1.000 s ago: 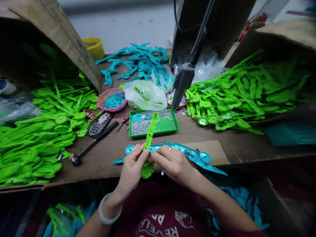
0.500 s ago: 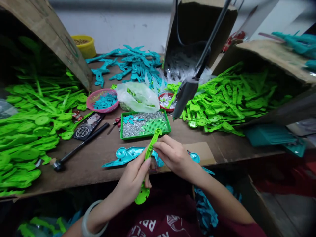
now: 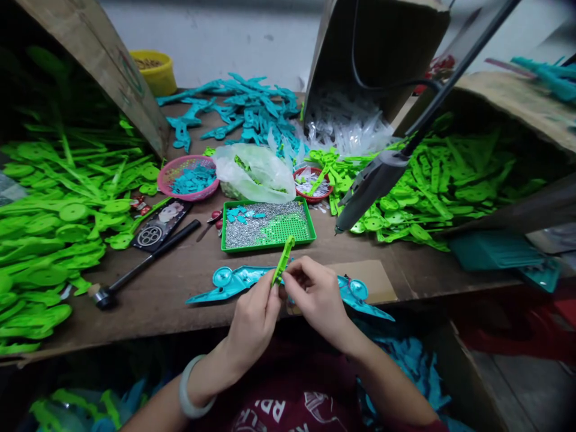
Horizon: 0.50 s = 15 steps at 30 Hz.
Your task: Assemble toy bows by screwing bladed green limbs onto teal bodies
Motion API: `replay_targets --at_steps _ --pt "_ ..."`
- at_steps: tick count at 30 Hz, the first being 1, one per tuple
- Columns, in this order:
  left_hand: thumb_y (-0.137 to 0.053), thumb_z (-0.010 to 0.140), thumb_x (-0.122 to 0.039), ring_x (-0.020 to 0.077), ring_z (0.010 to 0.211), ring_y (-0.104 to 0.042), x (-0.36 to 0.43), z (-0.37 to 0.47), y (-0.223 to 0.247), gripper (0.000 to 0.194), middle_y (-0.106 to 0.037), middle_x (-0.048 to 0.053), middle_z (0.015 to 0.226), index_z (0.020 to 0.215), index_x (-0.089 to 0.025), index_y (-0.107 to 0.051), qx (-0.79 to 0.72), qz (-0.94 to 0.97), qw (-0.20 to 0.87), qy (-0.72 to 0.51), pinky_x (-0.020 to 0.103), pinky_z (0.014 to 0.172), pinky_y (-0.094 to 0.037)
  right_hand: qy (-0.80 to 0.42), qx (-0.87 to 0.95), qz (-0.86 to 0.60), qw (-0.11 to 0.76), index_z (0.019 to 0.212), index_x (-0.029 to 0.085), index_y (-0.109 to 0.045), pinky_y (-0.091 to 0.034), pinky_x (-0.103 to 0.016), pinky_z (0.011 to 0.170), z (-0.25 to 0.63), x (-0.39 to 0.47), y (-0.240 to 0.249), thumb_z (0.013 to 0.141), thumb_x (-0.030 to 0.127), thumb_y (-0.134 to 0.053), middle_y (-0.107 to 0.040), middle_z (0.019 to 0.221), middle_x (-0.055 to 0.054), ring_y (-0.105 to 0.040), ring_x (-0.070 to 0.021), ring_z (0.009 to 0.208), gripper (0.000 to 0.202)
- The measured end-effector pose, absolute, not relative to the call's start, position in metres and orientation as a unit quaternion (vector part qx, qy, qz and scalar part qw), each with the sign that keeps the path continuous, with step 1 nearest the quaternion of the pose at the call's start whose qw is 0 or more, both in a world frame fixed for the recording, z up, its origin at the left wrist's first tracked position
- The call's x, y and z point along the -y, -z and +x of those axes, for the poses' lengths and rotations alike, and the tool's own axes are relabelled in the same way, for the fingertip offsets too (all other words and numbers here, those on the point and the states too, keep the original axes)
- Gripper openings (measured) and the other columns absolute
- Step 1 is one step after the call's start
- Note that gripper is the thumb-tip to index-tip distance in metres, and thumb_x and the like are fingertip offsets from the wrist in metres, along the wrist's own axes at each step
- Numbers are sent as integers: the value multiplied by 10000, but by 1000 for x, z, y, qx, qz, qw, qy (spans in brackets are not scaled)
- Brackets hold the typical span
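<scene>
My left hand (image 3: 255, 315) is closed round a long green plastic part (image 3: 283, 262), whose narrow end points up and away from me. My right hand (image 3: 317, 295) is pinched against the side of that part; whether a small piece sits between its fingertips is hidden. Beneath and beyond both hands, a blue plastic part (image 3: 234, 282) lies along the table's front edge, partly covered by them. Just past it stands a green tray (image 3: 288, 234) with small metal pieces and a few blue bits.
A hanging electric screwdriver (image 3: 372, 186) is at the right. Green parts (image 3: 72, 213) heap up at left, and more (image 3: 418, 186) at right. A hammer (image 3: 148, 261), pink basket (image 3: 188, 195), red basket (image 3: 314, 195) and plastic bag (image 3: 254, 174) surround the tray.
The green part has turned more edge-on, and its round lower end is now hidden. My right hand has moved slightly lower along it. The screwdriver appears further right as the view shifts.
</scene>
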<state>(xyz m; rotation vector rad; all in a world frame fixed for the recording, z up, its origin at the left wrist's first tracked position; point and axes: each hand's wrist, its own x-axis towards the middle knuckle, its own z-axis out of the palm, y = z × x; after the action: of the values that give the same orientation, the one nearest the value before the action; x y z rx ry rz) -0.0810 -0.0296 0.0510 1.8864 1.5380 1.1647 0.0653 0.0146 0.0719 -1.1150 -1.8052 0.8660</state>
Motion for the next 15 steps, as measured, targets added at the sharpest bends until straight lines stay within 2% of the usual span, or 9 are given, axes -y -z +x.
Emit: replay_targets --at_steps 3,7,10,15 --pt "-414 1001 -164 196 899 -752 28 -80 -46 328 -770 108 1069 1244 -133 -632 -537 704 155 -438 270 779 -593 -341 709 -446 427 812 206 -573 -464 -250 588 59 -13 -71 912 137 -588 -588 743 6 -565 -123 656 123" --pt "-406 1024 -174 205 916 -765 26 -82 -38 336 -771 123 1111 1273 -127 -626 -540 712 80 -441 269 795 -604 -251 748 -413 454 971 214 -636 -527 -309 751 54 -8 -67 987 142 -488 -618 902 -58 -608 -169 837 165" --pt "-422 1026 -174 209 893 -772 26 -82 -32 329 -771 137 1110 1285 -110 -613 -545 715 22 -438 266 788 -606 -241 758 -408 448 1095 220 -652 -549 -303 764 54 -6 -64 995 137 -483 -650 950 -69 -638 -171 869 213" --pt "-429 1019 -150 211 827 -772 30 -81 -28 322 -779 152 1050 1281 -76 -600 -549 722 -9 -420 271 736 -602 -254 760 -405 440 1007 204 -680 -551 -299 753 58 -8 -63 979 139 -525 -703 907 -61 -668 -168 837 171"
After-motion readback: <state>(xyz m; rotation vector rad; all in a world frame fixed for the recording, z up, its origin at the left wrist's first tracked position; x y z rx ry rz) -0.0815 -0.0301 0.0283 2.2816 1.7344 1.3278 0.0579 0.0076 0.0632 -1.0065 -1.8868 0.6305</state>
